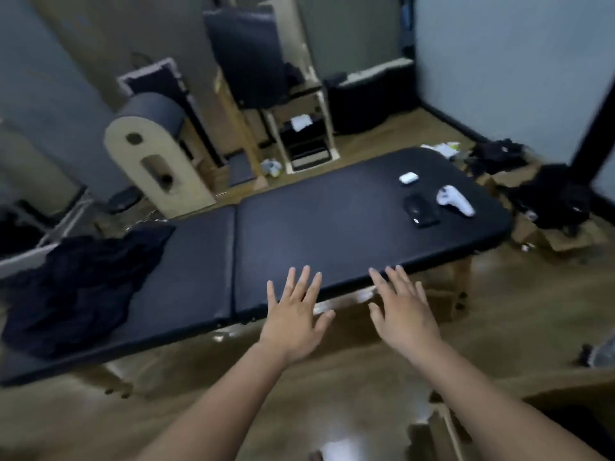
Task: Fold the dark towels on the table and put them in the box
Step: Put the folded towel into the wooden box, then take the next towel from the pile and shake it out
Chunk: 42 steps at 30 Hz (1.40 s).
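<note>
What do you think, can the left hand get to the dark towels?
Probably, with a stretch: the left hand is open and empty, and only bare table lies between it and the towels.

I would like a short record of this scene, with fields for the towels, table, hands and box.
towels: dark pile, unfolded, on the table's left end
table: black padded top
left hand: open, fingers spread, holds nothing
right hand: open, fingers spread, holds nothing
right end of table: white case, black device, white controller
box: cardboard box on the floor past the right end, blurred
</note>
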Each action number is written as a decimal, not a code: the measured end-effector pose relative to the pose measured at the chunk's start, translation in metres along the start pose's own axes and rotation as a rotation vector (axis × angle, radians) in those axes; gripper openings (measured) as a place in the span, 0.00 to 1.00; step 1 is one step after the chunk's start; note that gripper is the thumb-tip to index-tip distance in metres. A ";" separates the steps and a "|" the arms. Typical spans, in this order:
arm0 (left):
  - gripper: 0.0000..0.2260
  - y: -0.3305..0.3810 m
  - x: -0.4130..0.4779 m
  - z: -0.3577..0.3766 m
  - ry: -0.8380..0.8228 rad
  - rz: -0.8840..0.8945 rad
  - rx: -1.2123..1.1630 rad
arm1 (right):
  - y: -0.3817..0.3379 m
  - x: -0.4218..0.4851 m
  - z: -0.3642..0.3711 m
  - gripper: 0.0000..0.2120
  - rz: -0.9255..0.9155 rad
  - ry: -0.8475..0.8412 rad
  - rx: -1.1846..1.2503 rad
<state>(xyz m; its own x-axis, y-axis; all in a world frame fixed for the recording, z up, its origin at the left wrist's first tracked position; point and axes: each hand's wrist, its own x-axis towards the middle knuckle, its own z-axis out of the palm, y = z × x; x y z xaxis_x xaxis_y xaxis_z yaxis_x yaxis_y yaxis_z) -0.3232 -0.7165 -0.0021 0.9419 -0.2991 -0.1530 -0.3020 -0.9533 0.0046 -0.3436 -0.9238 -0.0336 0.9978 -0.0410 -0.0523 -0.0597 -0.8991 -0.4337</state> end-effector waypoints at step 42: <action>0.19 -0.743 -0.165 0.011 0.475 -1.130 -0.339 | -0.837 0.223 0.322 0.08 -0.968 -0.342 0.014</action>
<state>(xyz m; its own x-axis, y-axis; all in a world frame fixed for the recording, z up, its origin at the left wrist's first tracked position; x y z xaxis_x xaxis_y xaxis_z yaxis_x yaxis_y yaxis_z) -0.2558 0.0415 0.0093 0.6305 0.7652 0.1303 0.6867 -0.6282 0.3658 -0.0806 -0.0398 0.0277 0.5570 0.8273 0.0728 0.7636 -0.4757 -0.4366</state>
